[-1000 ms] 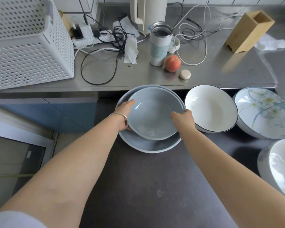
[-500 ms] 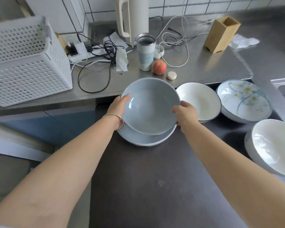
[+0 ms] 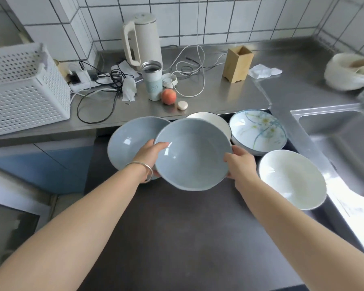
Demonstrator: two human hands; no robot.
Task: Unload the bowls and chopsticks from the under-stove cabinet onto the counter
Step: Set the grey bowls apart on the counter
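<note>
Both hands hold one grey bowl by its rim: left hand with fingers curled over the left edge, thumb side inside, silver bangle on the wrist; right hand with fingers wrapped under the right edge, thumb on the rim. Bowl is lifted, tilted toward the camera, above the dark surface. Just behind and left of it a second grey bowl sits on that surface, partly covered by the held one. Behind the held bowl a white bowl with dark rim is mostly hidden. Right of that, a flower-patterned bowl; nearer the camera on the right, a plain white bowl. Steel sink at far right. On the raised steel counter behind: white perforated basket, tangled cables, kettle, tumbler, peach, wooden holder, crumpled tissue. No chopsticks in view.
</note>
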